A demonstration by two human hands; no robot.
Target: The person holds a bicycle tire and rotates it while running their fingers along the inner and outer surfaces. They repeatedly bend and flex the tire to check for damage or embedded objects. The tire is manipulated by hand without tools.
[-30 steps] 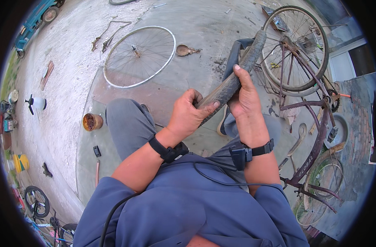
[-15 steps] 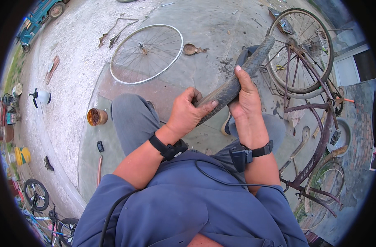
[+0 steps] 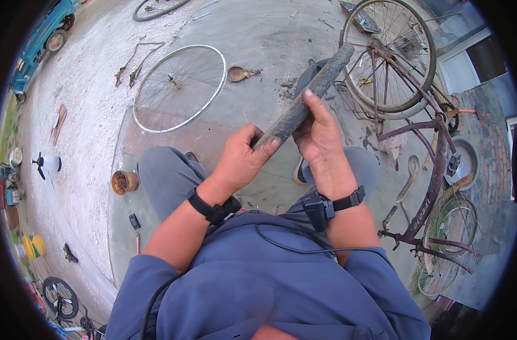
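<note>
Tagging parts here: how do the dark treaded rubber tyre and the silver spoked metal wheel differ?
The dark treaded rubber tyre is held by the left hand and right hand; the silver spoked metal wheel lies on the ground. The tyre is dark and the wheel pale. The wheel's full ring shows, but only a stretch of the tyre does. Both look like bicycle parts.
</note>
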